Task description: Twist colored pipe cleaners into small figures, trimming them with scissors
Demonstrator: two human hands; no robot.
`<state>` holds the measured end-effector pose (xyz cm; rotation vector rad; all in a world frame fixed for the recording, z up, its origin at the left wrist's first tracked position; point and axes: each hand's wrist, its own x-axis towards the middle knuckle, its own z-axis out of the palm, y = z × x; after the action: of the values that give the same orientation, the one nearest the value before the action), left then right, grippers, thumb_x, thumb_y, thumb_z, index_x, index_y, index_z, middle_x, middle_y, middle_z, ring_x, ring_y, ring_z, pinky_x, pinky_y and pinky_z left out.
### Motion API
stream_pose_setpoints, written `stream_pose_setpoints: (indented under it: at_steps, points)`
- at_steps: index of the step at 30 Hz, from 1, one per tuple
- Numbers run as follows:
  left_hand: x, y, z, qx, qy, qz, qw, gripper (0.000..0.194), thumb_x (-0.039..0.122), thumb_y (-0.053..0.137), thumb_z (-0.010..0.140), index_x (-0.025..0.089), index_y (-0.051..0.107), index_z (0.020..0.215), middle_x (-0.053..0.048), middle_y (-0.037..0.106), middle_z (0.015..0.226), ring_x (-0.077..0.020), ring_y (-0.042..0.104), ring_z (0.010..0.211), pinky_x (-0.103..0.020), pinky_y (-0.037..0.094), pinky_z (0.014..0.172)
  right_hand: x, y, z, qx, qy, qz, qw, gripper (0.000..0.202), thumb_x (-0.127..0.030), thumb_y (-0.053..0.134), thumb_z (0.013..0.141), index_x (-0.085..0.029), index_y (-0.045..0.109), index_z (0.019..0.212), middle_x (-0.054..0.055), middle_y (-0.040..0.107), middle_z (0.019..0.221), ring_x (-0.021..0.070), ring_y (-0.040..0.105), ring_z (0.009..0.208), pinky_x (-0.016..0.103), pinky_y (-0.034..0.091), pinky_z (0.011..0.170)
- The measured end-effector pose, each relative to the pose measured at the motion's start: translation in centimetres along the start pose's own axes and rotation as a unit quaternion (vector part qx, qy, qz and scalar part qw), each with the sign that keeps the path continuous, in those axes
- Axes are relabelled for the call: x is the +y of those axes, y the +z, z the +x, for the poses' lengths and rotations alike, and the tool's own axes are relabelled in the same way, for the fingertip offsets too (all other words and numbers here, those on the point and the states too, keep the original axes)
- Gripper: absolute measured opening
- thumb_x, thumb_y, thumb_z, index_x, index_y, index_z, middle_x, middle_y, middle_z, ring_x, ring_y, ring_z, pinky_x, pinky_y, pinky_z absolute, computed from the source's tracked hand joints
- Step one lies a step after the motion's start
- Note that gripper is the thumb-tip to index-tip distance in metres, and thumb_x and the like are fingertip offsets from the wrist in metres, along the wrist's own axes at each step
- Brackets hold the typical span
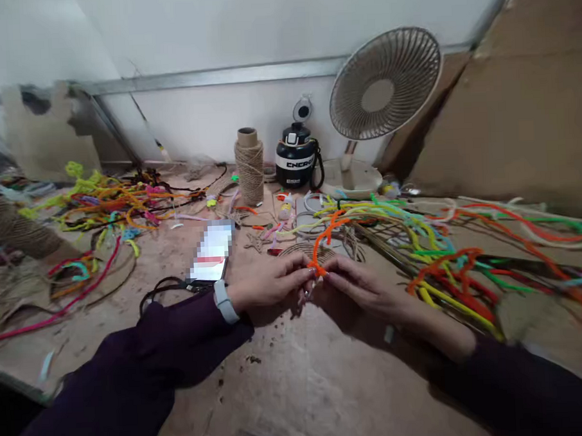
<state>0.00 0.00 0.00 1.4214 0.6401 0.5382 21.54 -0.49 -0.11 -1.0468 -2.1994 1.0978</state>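
Note:
An orange pipe cleaner (317,244) is pinched between both hands above the middle of the table. Its lower end is bunched into a small twisted knot at the fingertips, while the free length curves up and to the right. My left hand (274,282) is closed on the knot from the left, a pale band around the wrist. From the right, the thumb and fingers of my right hand (364,285) are closed on the same knot. Just beyond the hands lie a coil of brown twine (299,251) and a small twine star (256,242).
A phone (210,250) lies left of the hands. Behind stand a twine spool (249,168), a black bottle (294,157) and a fan (379,95). Colourful pipe cleaners pile up at left (121,200) and right (427,238). Another twine roll (21,230) leans at far left.

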Motion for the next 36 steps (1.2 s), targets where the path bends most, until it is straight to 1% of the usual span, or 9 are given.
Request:
stream_pose_setpoints:
  at_steps: [6, 10, 13, 16, 19, 22, 27, 32, 36]
  points:
    - [-0.1, -0.3, 0.2, -0.027, -0.001, -0.006, 1.0, 0.038, 0.054, 0.052, 0.088, 0.017, 0.046, 0.086, 0.002, 0.054, 0.071, -0.0068, 0.053, 0.054, -0.019, 0.039, 0.046, 0.1, 0.2, -0.5, 0.016, -0.003, -0.001, 1.0, 0.037, -0.053, 0.041, 0.094, -0.019, 0.055, 0.088, 0.003, 0.055, 0.079, 0.0156, 0.051, 0.073, 0.027, 0.042, 0.066]
    - [-0.1, -0.4, 0.2, -0.045, 0.009, -0.01, 0.999, 0.036, 0.052, 0.054, 0.088, 0.016, 0.048, 0.087, 0.001, 0.056, 0.073, -0.0067, 0.054, 0.058, -0.018, 0.041, 0.049, 0.1, 0.4, -0.7, -0.005, 0.062, 0.145, 0.987, 0.036, -0.055, 0.045, 0.092, -0.02, 0.051, 0.087, -0.002, 0.049, 0.072, 0.0119, 0.045, 0.062, 0.024, 0.038, 0.056]
    - [0.1, -0.5, 0.0, -0.04, -0.016, -0.033, 0.999, 0.032, 0.047, 0.057, 0.088, 0.016, 0.051, 0.09, -0.001, 0.059, 0.076, -0.0072, 0.057, 0.059, -0.017, 0.041, 0.049, -0.1, 0.0, -0.7, -0.017, 0.088, 0.206, 0.974, 0.035, -0.054, 0.049, 0.091, -0.02, 0.049, 0.087, -0.003, 0.049, 0.07, 0.0102, 0.044, 0.059, 0.022, 0.037, 0.053]
    - [0.1, -0.5, -0.2, -0.01, -0.071, -0.093, 0.993, 0.028, 0.041, 0.059, 0.087, 0.019, 0.05, 0.1, -0.003, 0.064, 0.081, -0.0102, 0.062, 0.06, -0.02, 0.048, 0.05, -0.4, -0.5, -0.5, -0.033, 0.079, 0.175, 0.981, 0.036, -0.055, 0.052, 0.089, -0.019, 0.052, 0.085, -0.002, 0.049, 0.072, 0.0102, 0.045, 0.061, 0.022, 0.037, 0.053]
    - [-0.3, -0.5, -0.1, -0.016, -0.105, -0.155, 0.982, 0.031, 0.041, 0.062, 0.085, 0.019, 0.048, 0.101, -0.006, 0.068, 0.081, -0.0165, 0.067, 0.059, -0.028, 0.054, 0.051, -0.6, -0.7, -0.4, -0.037, 0.077, 0.15, 0.985, 0.04, -0.058, 0.054, 0.086, -0.018, 0.053, 0.082, -0.001, 0.051, 0.073, 0.0106, 0.046, 0.062, 0.022, 0.037, 0.052]
    - [-0.8, -0.5, 0.1, -0.03, -0.092, -0.195, 0.976, 0.033, 0.041, 0.066, 0.082, 0.016, 0.05, 0.097, -0.008, 0.07, 0.077, -0.0209, 0.07, 0.062, -0.032, 0.057, 0.052, -0.6, -0.6, -0.3, -0.022, 0.118, 0.183, 0.976, 0.043, -0.061, 0.057, 0.082, -0.018, 0.053, 0.079, -0.003, 0.05, 0.065, 0.0089, 0.045, 0.054, 0.021, 0.034, 0.047]
    - [-0.7, -0.5, 0.5, -0.005, -0.071, -0.222, 0.973, 0.031, 0.036, 0.072, 0.078, 0.013, 0.053, 0.088, -0.007, 0.069, 0.075, -0.0172, 0.07, 0.068, -0.027, 0.057, 0.058, -0.2, -0.7, -0.5, -0.018, 0.171, 0.268, 0.948, 0.041, -0.058, 0.065, 0.078, -0.018, 0.054, 0.079, -0.003, 0.055, 0.058, 0.008, 0.048, 0.046, 0.02, 0.033, 0.042]
    - [-0.4, -0.2, 0.6, 0.054, -0.055, -0.172, 0.982, 0.035, 0.04, 0.071, 0.078, 0.014, 0.052, 0.092, -0.004, 0.064, 0.077, -0.0143, 0.067, 0.067, -0.028, 0.057, 0.06, -0.1, -0.4, -0.5, -0.028, 0.153, 0.28, 0.947, 0.037, -0.053, 0.064, 0.081, -0.018, 0.056, 0.087, -0.001, 0.06, 0.066, 0.0091, 0.054, 0.053, 0.02, 0.038, 0.046]
    - [-0.4, 0.2, 0.3, 0.164, 0.073, 0.056, 0.982, 0.048, 0.034, 0.072, 0.077, 0.017, 0.049, 0.115, -0.006, 0.061, 0.097, -0.0141, 0.065, 0.082, -0.024, 0.056, 0.062, 0.0, 0.8, -0.4, 0.043, 0.119, 0.222, 0.967, 0.036, -0.056, 0.055, 0.086, -0.02, 0.053, 0.087, -0.004, 0.052, 0.059, 0.009, 0.047, 0.048, 0.021, 0.036, 0.044]
